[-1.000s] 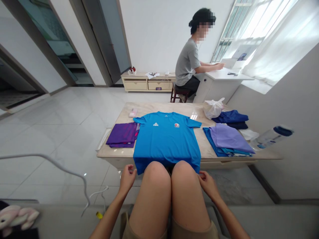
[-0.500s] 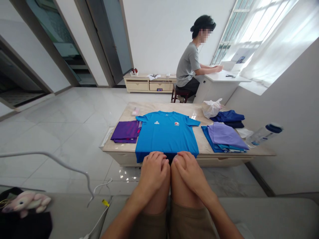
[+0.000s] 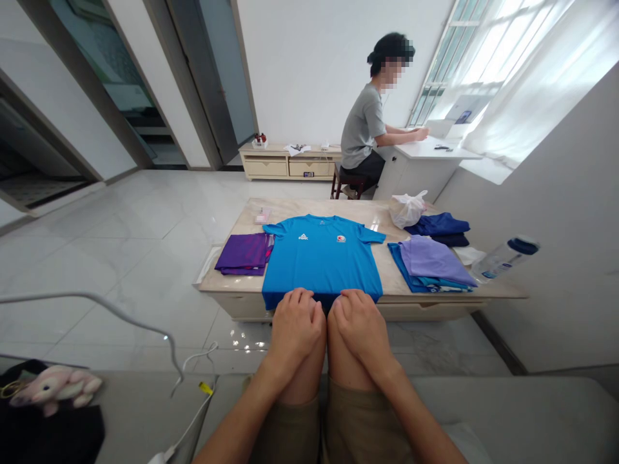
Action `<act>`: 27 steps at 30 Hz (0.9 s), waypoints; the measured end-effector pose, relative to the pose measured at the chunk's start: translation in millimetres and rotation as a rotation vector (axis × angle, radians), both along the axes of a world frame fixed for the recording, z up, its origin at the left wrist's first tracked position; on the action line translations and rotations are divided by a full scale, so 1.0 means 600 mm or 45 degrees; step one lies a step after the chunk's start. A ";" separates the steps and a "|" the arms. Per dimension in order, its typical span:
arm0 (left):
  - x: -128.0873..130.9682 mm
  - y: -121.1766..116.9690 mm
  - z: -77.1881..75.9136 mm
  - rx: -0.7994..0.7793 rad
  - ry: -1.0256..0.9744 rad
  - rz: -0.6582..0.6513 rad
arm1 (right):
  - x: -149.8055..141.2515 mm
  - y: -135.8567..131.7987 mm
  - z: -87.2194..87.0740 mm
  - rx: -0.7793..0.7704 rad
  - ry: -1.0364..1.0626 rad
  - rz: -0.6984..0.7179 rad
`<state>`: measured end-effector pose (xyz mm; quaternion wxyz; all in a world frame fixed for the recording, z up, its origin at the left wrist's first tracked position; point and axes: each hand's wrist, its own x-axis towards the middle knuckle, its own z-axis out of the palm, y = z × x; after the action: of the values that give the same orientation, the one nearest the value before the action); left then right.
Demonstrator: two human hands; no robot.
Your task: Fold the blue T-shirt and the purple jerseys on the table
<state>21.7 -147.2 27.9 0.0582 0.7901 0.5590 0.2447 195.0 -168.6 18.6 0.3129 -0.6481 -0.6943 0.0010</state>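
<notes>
As the left hand [image 3: 296, 330] and right hand [image 3: 360, 327] were laid on the legs [image 3: 354, 372], fingers loosely bent and no cloth held, the shirt [image 3: 322, 264] was spread just ahead of both, its collar-to-hem length pointed away, neither hand clearly nearer.

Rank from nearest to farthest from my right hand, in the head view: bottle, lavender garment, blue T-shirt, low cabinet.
From your right hand:
1. Blue T-shirt, just ahead
2. Lavender garment, ahead to the right
3. Bottle, farther right
4. Low cabinet, against the far wall
</notes>
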 end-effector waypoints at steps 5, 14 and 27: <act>0.004 -0.004 -0.003 0.027 -0.006 -0.012 | -0.001 -0.002 -0.004 -0.014 0.062 -0.017; 0.001 -0.007 -0.006 0.047 -0.030 0.002 | 0.004 -0.011 -0.008 -0.047 0.145 -0.053; -0.002 -0.008 -0.008 0.009 -0.050 0.005 | 0.008 -0.013 -0.010 -0.039 0.180 -0.051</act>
<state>20.7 -151.9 23.2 0.0659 0.7842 0.5586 0.2621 199.5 -176.3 12.3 0.3511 -0.6649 -0.6573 0.0511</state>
